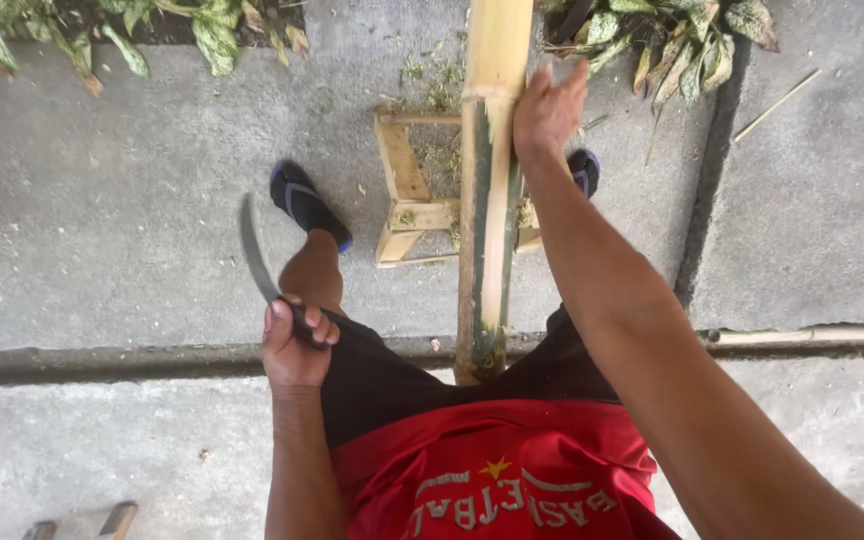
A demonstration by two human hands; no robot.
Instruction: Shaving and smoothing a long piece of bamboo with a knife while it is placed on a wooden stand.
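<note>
A thick bamboo pole (484,230), partly shaved to pale wood with dark green strips of skin left, runs from my lap up past the top edge. It rests on a small wooden stand (407,195). My right hand (548,108) lies against the pole's right side near the top, fingers spread along it. Down to the left of my thigh, my left hand (294,345) is closed around the dark handle of a curved knife (255,255), its blade pointing up and away from me. The knife is well clear of the bamboo.
I stand on grey concrete paving with a dark seam crossing below my knees. My feet in blue sandals (304,203) flank the stand. Speckled leafy plants (677,40) line the top edge. A thin bamboo stick (812,335) lies at the right.
</note>
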